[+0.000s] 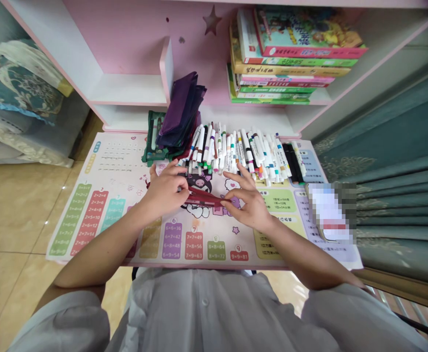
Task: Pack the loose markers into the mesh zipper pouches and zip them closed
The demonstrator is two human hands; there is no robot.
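Observation:
A dark red pencil pouch (206, 198) is stretched between my two hands, just above the desk mat. My left hand (168, 189) pinches its left end, thumb against the fingers. At the right end, my right hand (248, 201) grips the pouch between thumb and finger, the other fingers spread out. Right behind them lies a wide heap of white markers (232, 149) with coloured bands, some black ones among them. To the left of the heap, dark purple pouches (180, 110) are piled beside a green mesh pouch (149, 146) with markers inside.
Multiplication tables are printed on the desk mat (125, 161). A phone (327, 210) lies at its right edge. Behind, a pink and white shelf (129, 90) holds stacked books (290, 68). Curtains (390, 161) hang on the right.

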